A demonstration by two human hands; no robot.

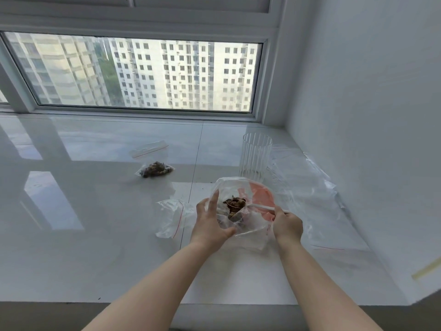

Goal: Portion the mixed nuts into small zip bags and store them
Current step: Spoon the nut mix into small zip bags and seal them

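My left hand (211, 223) grips a clear plastic bag (238, 187) and holds its mouth open above the white sill. My right hand (286, 224) pinches the handle of a white spoon (262, 207). The spoon's bowl sits inside the bag, heaped with brown mixed nuts (235, 204). A pink-red patch shows on the bag's right side. Further back on the left, a small zip bag filled with nuts (155, 169) lies flat. An empty small zip bag with a red seal line (170, 217) lies just left of my left hand.
A ribbed clear glass (254, 157) stands behind the bag. Crumpled clear plastic sheeting (307, 187) spreads to the right along the wall. Another empty zip bag (149, 149) lies near the window. The sill's front edge runs below my forearms.
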